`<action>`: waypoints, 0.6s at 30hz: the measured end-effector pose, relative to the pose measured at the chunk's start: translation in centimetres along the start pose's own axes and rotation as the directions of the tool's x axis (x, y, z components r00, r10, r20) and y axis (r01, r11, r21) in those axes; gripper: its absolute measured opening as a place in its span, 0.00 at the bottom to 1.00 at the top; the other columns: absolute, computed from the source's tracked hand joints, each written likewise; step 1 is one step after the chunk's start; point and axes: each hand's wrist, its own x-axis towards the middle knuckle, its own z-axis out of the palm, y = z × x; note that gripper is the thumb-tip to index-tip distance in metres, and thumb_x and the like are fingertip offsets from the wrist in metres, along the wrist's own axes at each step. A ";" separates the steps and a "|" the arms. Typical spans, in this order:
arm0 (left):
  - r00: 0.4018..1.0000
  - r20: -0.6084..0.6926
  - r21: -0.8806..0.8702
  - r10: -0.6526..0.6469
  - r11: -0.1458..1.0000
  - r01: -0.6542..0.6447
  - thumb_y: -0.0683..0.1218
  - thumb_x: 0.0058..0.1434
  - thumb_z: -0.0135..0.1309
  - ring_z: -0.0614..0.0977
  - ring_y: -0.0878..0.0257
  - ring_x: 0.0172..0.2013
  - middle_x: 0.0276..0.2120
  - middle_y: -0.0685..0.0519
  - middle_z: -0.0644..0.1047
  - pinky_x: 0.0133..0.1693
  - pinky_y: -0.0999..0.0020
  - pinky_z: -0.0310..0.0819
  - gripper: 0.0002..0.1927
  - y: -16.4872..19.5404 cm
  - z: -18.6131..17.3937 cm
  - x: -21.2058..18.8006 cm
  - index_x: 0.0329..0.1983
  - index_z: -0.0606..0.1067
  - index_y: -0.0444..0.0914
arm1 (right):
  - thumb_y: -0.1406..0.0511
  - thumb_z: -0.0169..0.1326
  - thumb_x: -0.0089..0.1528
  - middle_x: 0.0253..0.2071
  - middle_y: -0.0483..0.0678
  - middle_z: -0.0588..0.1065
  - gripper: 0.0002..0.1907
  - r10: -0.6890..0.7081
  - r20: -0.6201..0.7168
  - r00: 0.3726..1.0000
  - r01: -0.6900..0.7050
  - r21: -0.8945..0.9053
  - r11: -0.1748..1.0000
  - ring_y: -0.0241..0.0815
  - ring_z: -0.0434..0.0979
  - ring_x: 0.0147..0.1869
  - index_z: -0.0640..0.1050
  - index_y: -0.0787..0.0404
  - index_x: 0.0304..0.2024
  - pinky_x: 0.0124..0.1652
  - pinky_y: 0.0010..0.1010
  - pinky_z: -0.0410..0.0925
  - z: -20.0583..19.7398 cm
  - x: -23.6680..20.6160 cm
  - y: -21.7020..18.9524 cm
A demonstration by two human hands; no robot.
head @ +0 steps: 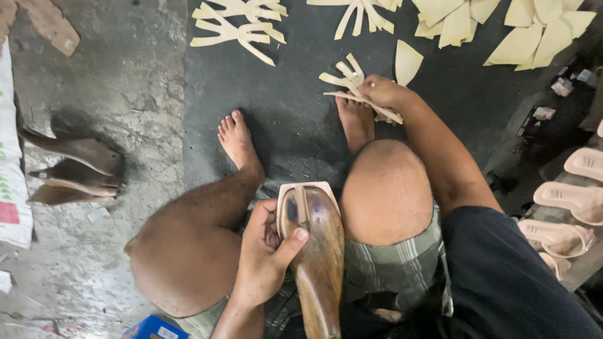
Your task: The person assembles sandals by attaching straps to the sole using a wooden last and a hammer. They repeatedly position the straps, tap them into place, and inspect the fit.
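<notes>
My left hand (267,254) grips a brown wooden shoe last (319,251) held between my knees, thumb pressed on its top. A pale pink insole (308,188) lies against the last's sole at its far end. My right hand (382,91) reaches forward past my right foot and holds a cream strappy upper piece (352,85) down on the dark mat (282,100). A cream triangular piece (407,61) lies just beyond that hand.
More cream strap pieces (242,25) and triangular cut pieces (540,28) are spread along the mat's far edge. Three wooden lasts (72,169) lie on the concrete at left beside a white sack (9,176). Pink soles (575,201) are stacked at right. A blue box (154,328) sits near my left knee.
</notes>
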 end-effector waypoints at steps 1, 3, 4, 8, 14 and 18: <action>1.000 -0.001 0.021 -0.015 1.000 0.015 0.38 0.61 0.60 0.79 0.66 0.46 0.46 0.50 0.78 0.49 0.69 0.76 0.22 0.1 -0.1 -0.1 0.57 0.67 0.32 | 0.59 0.55 0.66 0.45 0.56 0.78 0.21 -0.041 -0.018 0.999 0.042 0.034 0.999 0.44 0.79 0.45 0.74 0.65 0.57 0.45 0.35 0.72 -0.2 -0.8 0.4; 0.999 0.037 0.036 -0.017 0.999 0.015 0.37 0.60 0.60 0.79 0.67 0.45 0.46 0.50 0.78 0.48 0.69 0.76 0.22 0.3 -0.2 -0.5 0.57 0.68 0.31 | 0.61 0.60 0.64 0.42 0.54 0.79 0.18 -0.152 -0.061 0.987 0.156 0.068 0.985 0.41 0.78 0.43 0.78 0.67 0.52 0.42 0.32 0.71 -0.7 -3.0 1.5; 0.998 0.058 0.040 -0.012 0.999 0.010 0.37 0.60 0.60 0.79 0.67 0.45 0.47 0.50 0.78 0.48 0.69 0.76 0.22 0.4 -0.2 -0.6 0.56 0.68 0.31 | 0.61 0.60 0.65 0.41 0.52 0.79 0.17 -0.221 -0.093 0.971 0.228 0.069 0.971 0.39 0.77 0.42 0.79 0.66 0.51 0.40 0.31 0.71 -1.6 -4.6 1.9; 0.989 0.147 0.093 0.017 0.995 -0.031 0.36 0.60 0.61 0.79 0.67 0.45 0.47 0.50 0.78 0.49 0.70 0.77 0.24 0.8 0.1 -2.3 0.58 0.68 0.31 | 0.67 0.62 0.66 0.40 0.42 0.78 0.10 -0.414 -0.380 0.827 0.522 0.246 0.817 0.29 0.74 0.41 0.77 0.64 0.48 0.40 0.24 0.69 -4.7 -13.4 3.7; 0.936 0.345 0.264 0.070 0.950 -0.169 0.39 0.56 0.62 0.80 0.69 0.48 0.50 0.54 0.77 0.50 0.72 0.76 0.35 1.0 2.0 -6.4 0.66 0.63 0.35 | 0.70 0.57 0.74 0.39 0.47 0.77 0.06 -0.532 -0.742 0.408 0.828 0.054 0.559 0.34 0.75 0.36 0.76 0.67 0.51 0.38 0.22 0.71 -5.8 -32.2 5.3; 0.858 0.507 0.327 0.079 0.904 -0.277 0.41 0.61 0.64 0.78 0.69 0.46 0.47 0.55 0.77 0.49 0.71 0.76 0.27 0.8 3.3 -9.3 0.63 0.70 0.34 | 0.61 0.55 0.68 0.42 0.49 0.78 0.14 -0.591 -0.754 0.286 0.951 0.151 0.268 0.41 0.82 0.41 0.76 0.68 0.42 0.45 0.32 0.80 -1.7 -44.1 4.2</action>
